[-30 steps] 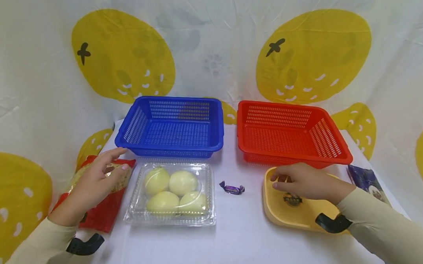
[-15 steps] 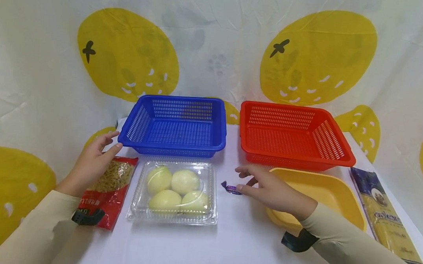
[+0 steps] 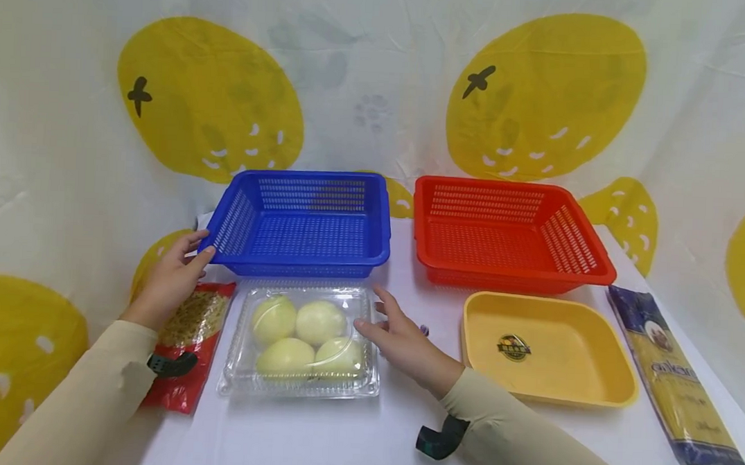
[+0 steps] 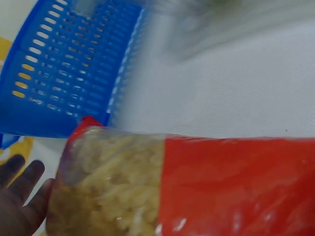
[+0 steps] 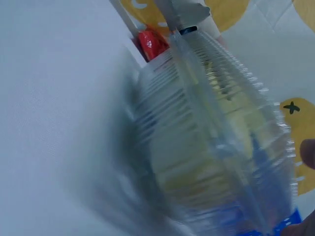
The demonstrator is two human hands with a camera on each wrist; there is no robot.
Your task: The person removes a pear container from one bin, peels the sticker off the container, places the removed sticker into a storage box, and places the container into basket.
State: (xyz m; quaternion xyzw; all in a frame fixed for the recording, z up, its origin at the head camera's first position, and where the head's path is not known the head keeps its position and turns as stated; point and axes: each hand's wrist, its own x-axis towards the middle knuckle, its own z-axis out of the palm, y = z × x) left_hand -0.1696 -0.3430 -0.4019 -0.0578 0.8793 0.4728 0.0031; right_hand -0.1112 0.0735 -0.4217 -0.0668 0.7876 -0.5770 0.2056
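Note:
In the head view my right hand (image 3: pixel 408 341) is at the right edge of a clear plastic box (image 3: pixel 242 365), fingers apart and fairly straight; whether they touch it I cannot tell. Inside the box lie several pale yellow-green round fruits (image 3: pixel 286 357). One purple end of a wrapped candy (image 3: pixel 424 330) shows beyond that hand, which hides the rest. My left hand (image 3: pixel 173 276) is by the left front corner of the blue basket (image 3: pixel 296 267), above a red bag of pasta (image 3: pixel 182 363). Its fingers are spread in the left wrist view, holding nothing. The right wrist view is blurred.
To the right of the blue basket stands a red basket (image 3: pixel 514 277). In front of that is a yellow tray (image 3: pixel 566 366), and a blue and yellow packet (image 3: pixel 672 370) lies at the right table edge. A patterned curtain (image 3: pixel 379 73) hangs behind.
My right hand has moved left from over the yellow tray, past the candy, to the clear box. My left hand has moved slightly forward to the blue basket's corner.

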